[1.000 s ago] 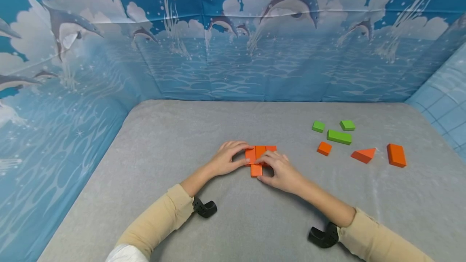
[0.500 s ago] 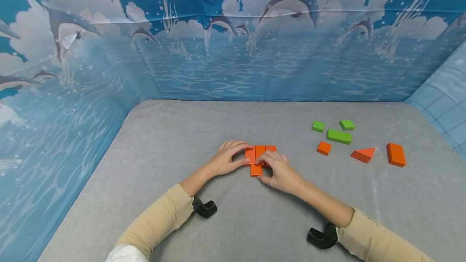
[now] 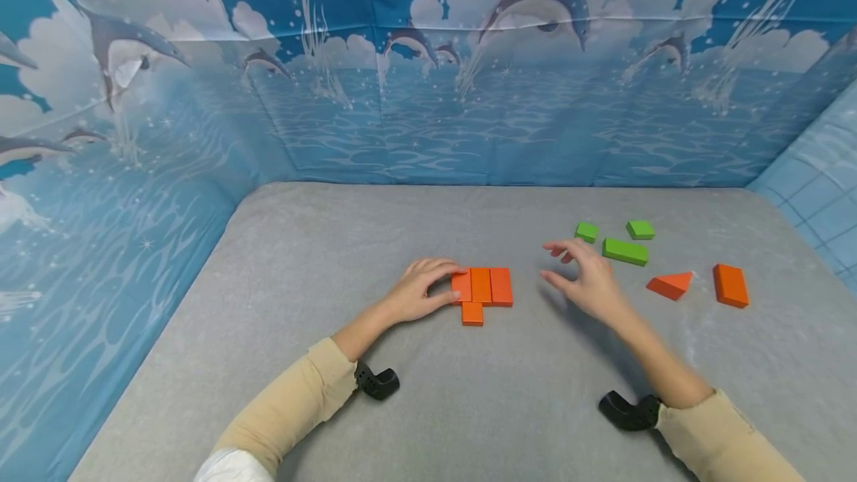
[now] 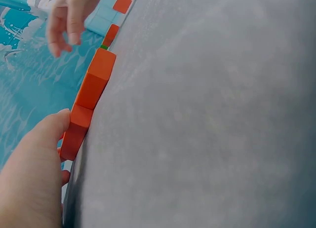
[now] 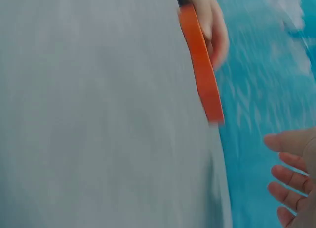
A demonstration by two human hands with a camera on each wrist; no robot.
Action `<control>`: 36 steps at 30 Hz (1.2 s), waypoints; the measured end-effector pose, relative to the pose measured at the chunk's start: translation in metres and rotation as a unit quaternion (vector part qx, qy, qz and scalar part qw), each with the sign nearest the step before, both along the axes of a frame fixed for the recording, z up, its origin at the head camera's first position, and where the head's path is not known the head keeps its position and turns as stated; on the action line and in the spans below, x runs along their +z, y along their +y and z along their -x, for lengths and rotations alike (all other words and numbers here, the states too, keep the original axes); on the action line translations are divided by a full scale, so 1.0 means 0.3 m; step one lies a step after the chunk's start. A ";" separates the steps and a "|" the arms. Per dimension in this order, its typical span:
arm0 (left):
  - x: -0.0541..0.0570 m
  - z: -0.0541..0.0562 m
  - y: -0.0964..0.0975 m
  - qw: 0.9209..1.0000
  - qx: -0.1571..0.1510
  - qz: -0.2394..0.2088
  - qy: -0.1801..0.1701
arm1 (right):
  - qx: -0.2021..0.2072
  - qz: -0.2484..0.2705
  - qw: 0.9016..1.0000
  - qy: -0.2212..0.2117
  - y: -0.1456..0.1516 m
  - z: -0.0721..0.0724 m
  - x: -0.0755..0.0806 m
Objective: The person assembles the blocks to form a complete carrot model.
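Note:
Three orange blocks lie side by side on the grey surface, with a smaller orange block [image 3: 472, 315] touching their near side. My left hand [image 3: 416, 294] holds the leftmost block [image 3: 462, 285], fingers at its far edge and thumb at its near edge. The left wrist view shows the thumb against an orange block [image 4: 76, 134]. To the right of the group, my right hand [image 3: 584, 281] is raised over the table with nothing in it, its fingers apart from the thumb. Behind it a small orange block [image 3: 609, 268] is mostly hidden.
Several loose blocks lie to the right: a long green block [image 3: 626, 251], two small green blocks, an orange triangular block [image 3: 671, 286] and a large orange block [image 3: 730, 286]. A dolphin-print curtain [image 3: 428, 125] hangs along the back and sides.
My right hand has let go of the orange group and moved right, toward the loose blocks. The rightmost block of the group is now uncovered. My left hand has stayed in place.

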State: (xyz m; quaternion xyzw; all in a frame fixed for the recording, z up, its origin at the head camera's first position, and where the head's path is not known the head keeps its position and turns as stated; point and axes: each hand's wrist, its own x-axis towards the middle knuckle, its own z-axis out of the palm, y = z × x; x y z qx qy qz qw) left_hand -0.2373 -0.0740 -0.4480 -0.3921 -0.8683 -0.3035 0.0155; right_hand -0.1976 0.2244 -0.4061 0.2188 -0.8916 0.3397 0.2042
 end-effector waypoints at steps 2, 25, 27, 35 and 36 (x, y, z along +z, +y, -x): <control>0.001 0.000 0.000 1.000 0.001 0.000 -0.001 | -0.025 -0.007 1.000 -0.001 0.056 0.003 -0.009; 0.002 -0.001 -0.002 1.000 0.001 0.003 -0.004 | -0.112 -0.060 0.985 -0.112 0.228 -0.032 -0.061; 0.002 -0.001 -0.002 1.000 0.000 0.002 -0.004 | -0.112 -0.059 0.986 -0.109 0.228 -0.032 -0.060; 0.001 0.002 -0.001 1.000 -0.002 -0.001 -0.003 | -0.051 -0.037 0.994 -0.085 0.156 -0.042 -0.005; 0.000 0.002 -0.001 1.000 -0.003 -0.002 -0.003 | -0.039 -0.037 0.995 -0.079 0.135 -0.044 0.004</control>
